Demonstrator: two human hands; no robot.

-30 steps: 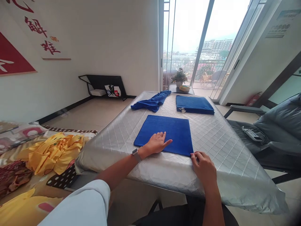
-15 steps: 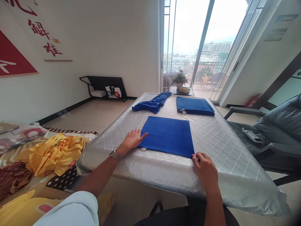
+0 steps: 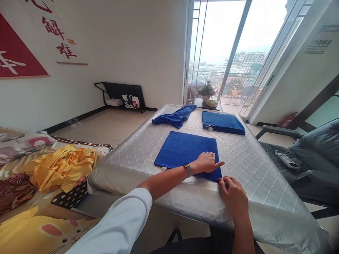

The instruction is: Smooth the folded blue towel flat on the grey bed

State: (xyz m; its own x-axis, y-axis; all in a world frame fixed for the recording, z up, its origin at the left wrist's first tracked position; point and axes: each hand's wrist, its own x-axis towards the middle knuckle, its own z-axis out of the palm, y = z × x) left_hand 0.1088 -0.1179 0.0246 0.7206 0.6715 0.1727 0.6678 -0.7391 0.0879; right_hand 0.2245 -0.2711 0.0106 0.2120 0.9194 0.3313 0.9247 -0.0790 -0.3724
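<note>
A folded blue towel (image 3: 182,150) lies flat on the silver quilted tablecloth (image 3: 251,176), a white tag showing at its near left corner. My left hand (image 3: 208,162) rests palm down near the towel's right edge, fingers together and stretched out, the thumb sticking out past that edge. At the near right corner, the bent fingers of my right hand (image 3: 234,194) pinch the cloth. Behind it are a stack of folded blue towels (image 3: 224,121) at the far right and a crumpled blue towel (image 3: 176,116) at the far left.
To the left is a bed with yellow fabric (image 3: 66,165) and a yellow cushion (image 3: 53,229). A grey armchair (image 3: 317,151) holding a power strip (image 3: 290,160) stands on the right. A potted plant (image 3: 207,90) sits beyond the table by the glass door.
My left hand has gone from the towel's left edge across to its right side. My right hand stays at the near right corner. The view has shifted slightly.
</note>
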